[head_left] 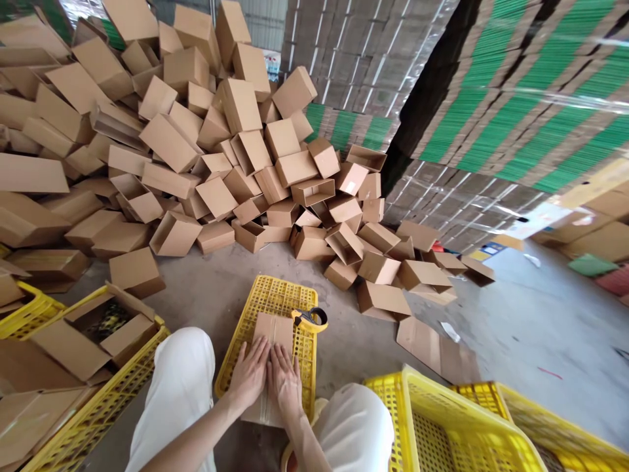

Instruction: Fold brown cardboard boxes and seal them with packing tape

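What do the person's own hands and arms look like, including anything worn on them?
The left hand and right hand are bare, without gloves. No sleeves cover the visible forearms, and no watch or bracelet shows.

No lettering, brand or number can be read. A cardboard box right of the frame's centre bears a small pale patch, too tiny to tell whether it is a label. At the right of the frame, a blue and yellow flat item shows a light marking, too blurred to make out.
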The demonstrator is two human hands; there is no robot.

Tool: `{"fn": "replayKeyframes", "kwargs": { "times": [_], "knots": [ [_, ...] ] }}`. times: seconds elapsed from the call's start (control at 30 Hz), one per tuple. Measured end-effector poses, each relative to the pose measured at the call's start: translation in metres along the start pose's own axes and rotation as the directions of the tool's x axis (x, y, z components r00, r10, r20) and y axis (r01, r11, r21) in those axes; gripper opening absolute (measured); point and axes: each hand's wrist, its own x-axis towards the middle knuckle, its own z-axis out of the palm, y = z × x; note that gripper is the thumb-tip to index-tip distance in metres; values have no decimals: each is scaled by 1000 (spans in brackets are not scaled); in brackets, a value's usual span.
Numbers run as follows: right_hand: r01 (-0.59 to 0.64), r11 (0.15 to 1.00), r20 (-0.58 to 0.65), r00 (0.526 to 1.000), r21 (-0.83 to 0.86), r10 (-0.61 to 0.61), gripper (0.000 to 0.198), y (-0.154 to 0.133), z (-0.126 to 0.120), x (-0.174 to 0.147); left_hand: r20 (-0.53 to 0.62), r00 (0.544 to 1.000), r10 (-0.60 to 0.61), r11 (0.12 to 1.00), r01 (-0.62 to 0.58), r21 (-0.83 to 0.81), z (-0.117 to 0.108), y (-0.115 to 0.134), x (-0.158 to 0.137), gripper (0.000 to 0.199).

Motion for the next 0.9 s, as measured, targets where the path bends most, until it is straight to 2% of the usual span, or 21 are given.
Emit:
{"fn": "replayKeyframes", "kwargs": {
  "times": [0.13,0.3,0.47,0.7,0.9],
  "knots": [
    [-29,999,70,997,-36,32,46,8,-4,32,37,999,-11,1000,12,-15,-4,-10,33,66],
    [-4,995,159,987,-104,20,48,17,-12,76,59,998,-7,999,10,-53,-13,-23,74,63],
    [28,993,214,977,-116,-3,53,25,-6,111,139,990,-10,997,20,-69,-21,-30,105,63],
    [24,993,249,968,-112,4,59,24,9,114,178,984,-9,997,22,-74,-15,-35,106,65],
    [44,990,246,969,-133,-10,62,17,7,109,169,986,-4,998,16,-68,-16,-27,82,70]
  ]
}}
